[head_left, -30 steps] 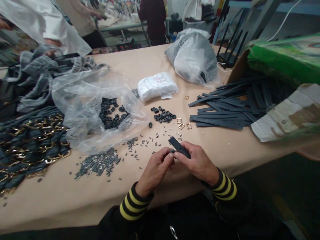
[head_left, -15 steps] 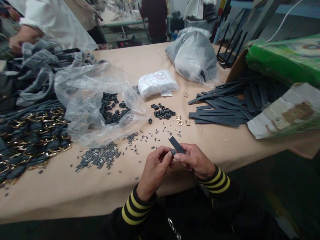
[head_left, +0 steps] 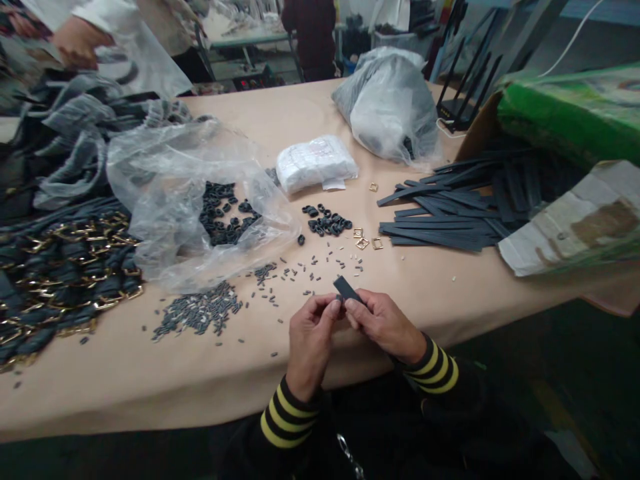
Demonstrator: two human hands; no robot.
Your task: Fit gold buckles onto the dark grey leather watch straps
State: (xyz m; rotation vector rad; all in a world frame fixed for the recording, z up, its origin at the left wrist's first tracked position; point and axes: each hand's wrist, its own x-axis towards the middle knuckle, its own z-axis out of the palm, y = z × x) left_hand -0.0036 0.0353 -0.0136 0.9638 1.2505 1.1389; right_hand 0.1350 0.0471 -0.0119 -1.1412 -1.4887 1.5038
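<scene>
Near the table's front edge, my right hand is closed on a dark flat strap, whose end sticks out up and to the left. My left hand meets it with thumb and finger pinched at the strap's near side; what small piece lies between those fingertips is too hidden to name. Beyond the hands lie small dark tubular bits, gold square buckles and a group of black loops. More dark straps are heaped at the right.
An open clear bag holds black loops. Finished-looking straps with gold buckles cover the left. Behind are a white packet, a full plastic bag and a green box. A person's hand is at the upper left.
My hands have shifted slightly, and the strap now sits a little further left and flatter between them. The other person's hand has moved up and to the right.
</scene>
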